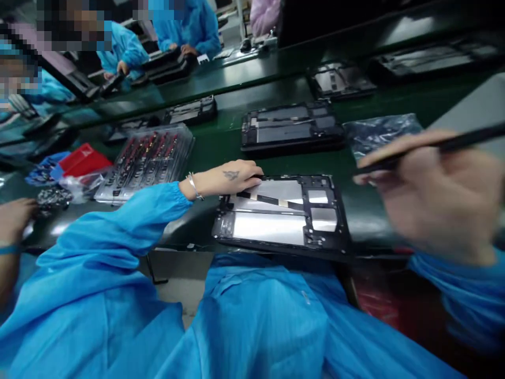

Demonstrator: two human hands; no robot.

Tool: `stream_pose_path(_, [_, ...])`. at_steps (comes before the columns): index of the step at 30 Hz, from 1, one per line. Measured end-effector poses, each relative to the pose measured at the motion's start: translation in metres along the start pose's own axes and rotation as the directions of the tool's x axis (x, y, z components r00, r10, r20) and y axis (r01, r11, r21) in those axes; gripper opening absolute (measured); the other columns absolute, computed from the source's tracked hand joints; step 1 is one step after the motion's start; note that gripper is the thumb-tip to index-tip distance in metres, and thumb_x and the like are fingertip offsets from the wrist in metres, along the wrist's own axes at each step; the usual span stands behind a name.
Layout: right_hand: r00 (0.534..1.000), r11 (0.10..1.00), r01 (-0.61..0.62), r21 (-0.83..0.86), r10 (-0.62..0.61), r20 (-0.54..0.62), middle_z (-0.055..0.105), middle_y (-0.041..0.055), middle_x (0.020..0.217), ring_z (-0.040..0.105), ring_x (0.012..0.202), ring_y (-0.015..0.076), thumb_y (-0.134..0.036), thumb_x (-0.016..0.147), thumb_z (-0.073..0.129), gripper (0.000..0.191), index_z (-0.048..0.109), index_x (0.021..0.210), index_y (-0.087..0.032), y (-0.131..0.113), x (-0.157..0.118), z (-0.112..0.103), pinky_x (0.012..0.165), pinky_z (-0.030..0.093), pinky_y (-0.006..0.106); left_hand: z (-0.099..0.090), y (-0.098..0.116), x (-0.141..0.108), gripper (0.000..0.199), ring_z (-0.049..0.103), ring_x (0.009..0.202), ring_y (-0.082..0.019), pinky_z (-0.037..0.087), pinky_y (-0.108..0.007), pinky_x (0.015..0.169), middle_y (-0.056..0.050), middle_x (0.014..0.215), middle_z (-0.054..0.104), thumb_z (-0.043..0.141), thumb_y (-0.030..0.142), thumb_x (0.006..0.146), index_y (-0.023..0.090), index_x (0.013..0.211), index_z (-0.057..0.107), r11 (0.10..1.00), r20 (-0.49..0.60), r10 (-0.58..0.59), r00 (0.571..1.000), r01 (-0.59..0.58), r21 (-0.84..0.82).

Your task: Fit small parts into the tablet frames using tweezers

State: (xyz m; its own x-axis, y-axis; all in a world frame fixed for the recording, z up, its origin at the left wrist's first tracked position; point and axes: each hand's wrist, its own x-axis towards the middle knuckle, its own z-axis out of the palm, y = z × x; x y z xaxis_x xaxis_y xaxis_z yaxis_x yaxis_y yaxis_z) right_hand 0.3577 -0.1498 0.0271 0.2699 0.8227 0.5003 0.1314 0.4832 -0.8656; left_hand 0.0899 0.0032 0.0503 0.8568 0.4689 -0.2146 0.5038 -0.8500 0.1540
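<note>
An opened tablet [268, 226] lies at the near edge of the green bench, its black frame and silvery inner plates facing up. My left hand [239, 176] grips its far left corner, thumb over the top and the other fingers partly hidden behind the edge. A dark ribbon strip [272, 200] runs slantwise across the plates. To the right of the tablet, my right hand [442, 195] is raised and blurred by motion. Its fingers are closed around a slim black stick-like tool [465, 139], whose tip points left; the exact kind is unclear.
Another opened tablet [292, 126] lies just beyond, beside a clear plastic bag [379, 134]. Clear trays of small parts [145, 160] and a red pouch [84, 160] stand left. Someone else's hand [16, 218] is at far left. More tablets [343, 81] line the bench; co-workers sit opposite.
</note>
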Motion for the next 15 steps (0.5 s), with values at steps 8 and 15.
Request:
stream_pose_path(8, [0.897,0.954,-0.158,-0.255,0.247,0.366,0.071,0.0016,0.087,0.071,0.078,0.0178,-0.048,0.090,0.074,0.025,0.073,0.090,-0.023,0.055,0.056,0.069,0.075,0.061,0.033,0.033,0.002,-0.020,0.036,0.063,0.098,-0.022,0.047,-0.032,0.087,-0.011,0.112,0.063,0.038,0.027,0.108,0.012,0.127,0.064,0.992,-0.182,-0.014,0.983,-0.010,-0.127])
stream_pose_path(15, [0.865,0.900,-0.061,-0.432,0.263,0.427,0.074,0.0030,0.090,0.073,0.081,0.0217,-0.046,0.096,0.067,0.023,0.073,0.095,-0.024,0.044,0.049,0.063,0.077,0.060,0.038,0.030,0.002,-0.022,0.031,0.063,0.094,-0.022,0.045,-0.032,0.079,-0.010,0.107,0.063,0.041,0.023,0.107,0.013,0.118,0.068,0.984,-0.168,-0.006,0.986,-0.024,-0.175])
